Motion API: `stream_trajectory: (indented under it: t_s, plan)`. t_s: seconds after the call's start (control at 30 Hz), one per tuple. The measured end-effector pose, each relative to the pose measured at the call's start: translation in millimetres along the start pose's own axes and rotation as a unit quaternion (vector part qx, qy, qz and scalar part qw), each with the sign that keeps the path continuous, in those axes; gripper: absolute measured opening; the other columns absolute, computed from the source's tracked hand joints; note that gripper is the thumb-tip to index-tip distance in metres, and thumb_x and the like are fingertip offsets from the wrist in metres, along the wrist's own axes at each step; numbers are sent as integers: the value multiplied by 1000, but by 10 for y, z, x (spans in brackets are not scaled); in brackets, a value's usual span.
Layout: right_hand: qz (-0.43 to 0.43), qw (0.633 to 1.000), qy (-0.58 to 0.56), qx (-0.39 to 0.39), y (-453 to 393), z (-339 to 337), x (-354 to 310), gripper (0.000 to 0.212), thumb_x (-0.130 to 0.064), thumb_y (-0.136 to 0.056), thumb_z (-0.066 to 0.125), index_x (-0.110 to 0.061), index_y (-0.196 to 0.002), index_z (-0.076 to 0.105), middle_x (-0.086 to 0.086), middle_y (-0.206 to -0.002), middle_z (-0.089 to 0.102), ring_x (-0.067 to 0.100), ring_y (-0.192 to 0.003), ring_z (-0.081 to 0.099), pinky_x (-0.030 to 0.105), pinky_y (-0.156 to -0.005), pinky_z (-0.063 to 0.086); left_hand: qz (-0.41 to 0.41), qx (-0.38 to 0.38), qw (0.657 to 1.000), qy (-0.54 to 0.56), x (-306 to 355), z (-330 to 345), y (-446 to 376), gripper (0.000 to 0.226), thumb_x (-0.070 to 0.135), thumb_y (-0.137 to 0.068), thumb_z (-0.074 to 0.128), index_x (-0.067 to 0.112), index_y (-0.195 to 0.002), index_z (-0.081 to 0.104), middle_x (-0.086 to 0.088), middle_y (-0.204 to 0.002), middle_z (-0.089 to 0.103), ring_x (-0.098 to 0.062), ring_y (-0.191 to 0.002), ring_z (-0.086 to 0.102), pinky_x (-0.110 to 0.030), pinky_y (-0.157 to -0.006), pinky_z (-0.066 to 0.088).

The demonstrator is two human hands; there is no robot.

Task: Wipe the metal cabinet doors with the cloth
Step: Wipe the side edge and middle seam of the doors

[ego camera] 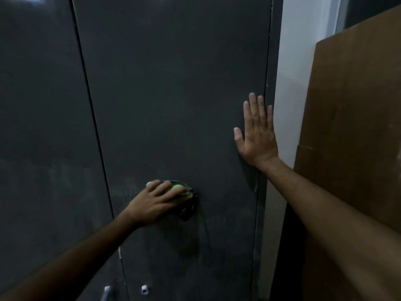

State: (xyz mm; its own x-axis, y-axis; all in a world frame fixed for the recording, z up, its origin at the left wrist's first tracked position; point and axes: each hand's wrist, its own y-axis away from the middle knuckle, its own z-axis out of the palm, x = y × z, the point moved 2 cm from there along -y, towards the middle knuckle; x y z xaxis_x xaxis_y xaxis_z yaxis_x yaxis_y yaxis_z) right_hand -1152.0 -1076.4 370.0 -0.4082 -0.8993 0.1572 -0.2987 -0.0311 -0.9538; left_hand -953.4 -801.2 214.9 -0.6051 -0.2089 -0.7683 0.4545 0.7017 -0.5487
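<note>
Two dark grey metal cabinet doors fill the view, the right door [173,94] and the left door [39,116], split by a thin vertical seam. My left hand [156,202] presses a bunched green and dark cloth [186,198] against the lower part of the right door; the fingers curl over the cloth and cover most of it. My right hand [257,131] lies flat on the same door near its right edge, fingers straight and pointing up, holding nothing.
A white wall [290,83] runs along the cabinet's right side. A large brown cardboard sheet [351,127] leans at the far right. Metal handle fittings [144,288] show at the bottom of the doors near the seam.
</note>
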Motion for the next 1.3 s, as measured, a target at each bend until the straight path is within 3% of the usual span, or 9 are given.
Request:
stream_trajectory:
  t_s: [0.13,0.23,0.43,0.6,0.7,0.97,1.1,1.2,1.3]
  plan:
    - [8,1000,14,-2,9,50,-11,77,-39,-100,46,-2,-161,16,18,-170,8,33,-158,4,57,-126,12,-170,41,985,-11,-687,-349,-97,46,35,-100,51,24,-145,51,-9,-146,47,-38,-117,46,-49,-91,38]
    - [15,1000,17,1,3,59,-12,77,-38,-100,46,-2,-161,16,18,-170,8,33,-158,4,58,-126,12,-401,113,909,-6,-965,-461,-603,52,30,-92,60,18,-142,56,-12,-145,46,-37,-119,42,-47,-94,33]
    - [11,1000,11,0,10,70,-12,76,-39,-99,42,-1,-161,17,19,-170,10,33,-158,5,58,-126,13,-138,0,990,31,-42,-92,-285,59,42,-92,60,30,-149,48,-2,-147,46,-35,-121,46,-49,-97,37]
    - [9,1000,3,3,33,62,-11,77,-38,-99,43,-1,-161,16,20,-170,10,34,-158,6,58,-125,13,-238,-32,954,177,167,-381,-80,51,23,-90,61,24,-141,57,1,-147,55,-29,-116,54,-39,-97,42]
    - [14,1000,-13,-8,38,10,-34,76,-38,-100,43,-2,-161,14,19,-170,8,34,-158,4,59,-125,12,-385,13,851,356,296,-652,-319,49,7,-92,60,19,-139,59,6,-140,61,-16,-116,61,-32,-96,53]
    - [41,990,-124,-58,161,-178,-277,68,-34,-97,48,-6,-157,32,18,-170,11,35,-158,3,58,-126,8,-588,71,448,669,438,-884,-885,28,-2,-106,47,11,-119,67,5,-102,80,-12,-98,74,-21,-77,58]
    - [12,961,-265,-81,480,-372,-513,33,-36,-96,58,-14,-117,70,6,-126,68,23,-122,58,49,-102,48,-606,87,331,718,469,-909,-997,28,1,-102,47,6,-117,69,-7,-102,80,-18,-92,77,-26,-73,61]
    - [164,849,-445,-233,696,-555,-734,33,-47,-100,56,-20,-100,76,-6,-95,75,10,-89,68,38,-79,57,-588,94,257,761,494,-939,-1010,35,18,-93,56,5,-123,68,-14,-112,75,-23,-97,74,-31,-80,62]
    - [337,566,-644,-390,831,-663,-850,47,-54,-101,54,-14,-111,77,7,-105,78,19,-98,72,34,-86,54,-584,97,204,780,561,-1000,-1039,50,22,-91,56,1,-136,61,-18,-122,73,-28,-104,73,-35,-84,63]
